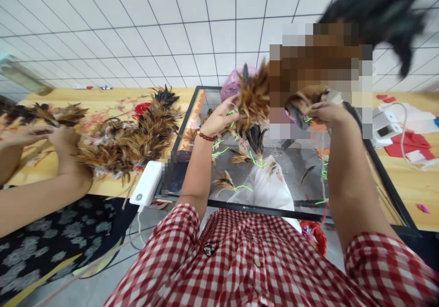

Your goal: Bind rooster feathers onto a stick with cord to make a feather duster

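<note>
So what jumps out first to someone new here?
The mass of brown feathers at the person's left hand, plus blurred black plumes at the upper right. Next, the red-and-white checked shirt across the bottom middle, and the brown-and-black feather heap on the wooden table at left.

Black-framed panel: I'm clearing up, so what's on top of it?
Small feather bunches with green ties and a loose dark feather. Whatever the brown feathers and left hand cover is hidden; the white sheeting may lie beneath.
</note>
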### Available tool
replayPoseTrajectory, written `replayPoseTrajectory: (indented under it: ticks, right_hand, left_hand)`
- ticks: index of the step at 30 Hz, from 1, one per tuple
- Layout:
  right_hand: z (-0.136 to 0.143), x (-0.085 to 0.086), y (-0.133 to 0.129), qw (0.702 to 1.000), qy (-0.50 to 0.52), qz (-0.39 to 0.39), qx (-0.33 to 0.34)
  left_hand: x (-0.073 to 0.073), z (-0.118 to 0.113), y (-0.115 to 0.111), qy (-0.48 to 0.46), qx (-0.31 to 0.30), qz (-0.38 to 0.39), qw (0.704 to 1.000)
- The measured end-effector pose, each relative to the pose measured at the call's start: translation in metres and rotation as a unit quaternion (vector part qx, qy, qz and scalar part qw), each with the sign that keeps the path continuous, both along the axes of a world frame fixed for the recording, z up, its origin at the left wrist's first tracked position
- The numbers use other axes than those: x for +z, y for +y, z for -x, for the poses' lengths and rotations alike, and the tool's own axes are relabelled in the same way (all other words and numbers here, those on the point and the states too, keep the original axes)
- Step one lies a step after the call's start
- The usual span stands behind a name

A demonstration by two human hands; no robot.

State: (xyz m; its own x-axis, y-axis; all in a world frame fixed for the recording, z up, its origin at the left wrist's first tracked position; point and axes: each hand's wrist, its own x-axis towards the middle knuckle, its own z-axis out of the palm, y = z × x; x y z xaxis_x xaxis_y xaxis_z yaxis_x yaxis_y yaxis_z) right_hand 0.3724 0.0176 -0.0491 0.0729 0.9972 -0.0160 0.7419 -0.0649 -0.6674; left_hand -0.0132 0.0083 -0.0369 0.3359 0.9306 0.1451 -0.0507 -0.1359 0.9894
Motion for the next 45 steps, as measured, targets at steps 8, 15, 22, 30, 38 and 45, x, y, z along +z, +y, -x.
replayPoseTrajectory:
  ticks: [8, 15, 22, 30, 38, 45]
  right_hand:
    - [0.047, -0.017, -0.012, 0.988, 0.114, 0.092, -0.045]
    - [0.056, -0.024, -0.009, 0.995, 0.059, 0.021, -0.082]
    - [0.069, -0.013, -0.019, 0.982, -0.172, 0.005, -0.074]
    - [0.230, -0.003, -0.124, 0.915, -0.213, 0.020, 0.343]
    - [0.266, -0.048, -0.103, 0.852, -0.224, -0.001, 0.473]
    - [0.217, -0.018, -0.111, 0.919, -0.200, 0.017, 0.341]
  left_hand:
    - [0.036, 0.003, -0.018, -0.168, 0.063, 0.215, 0.960]
    - [0.036, 0.004, -0.010, -0.218, 0.097, 0.216, 0.947]
    - [0.029, 0.001, -0.001, -0.192, 0.119, 0.238, 0.945]
    - [0.045, 0.018, -0.012, -0.178, 0.130, 0.201, 0.955]
    - [0.063, 0.028, -0.029, -0.222, 0.115, 0.146, 0.957]
    - [0.053, 0.017, -0.020, -0.221, 0.139, 0.172, 0.950]
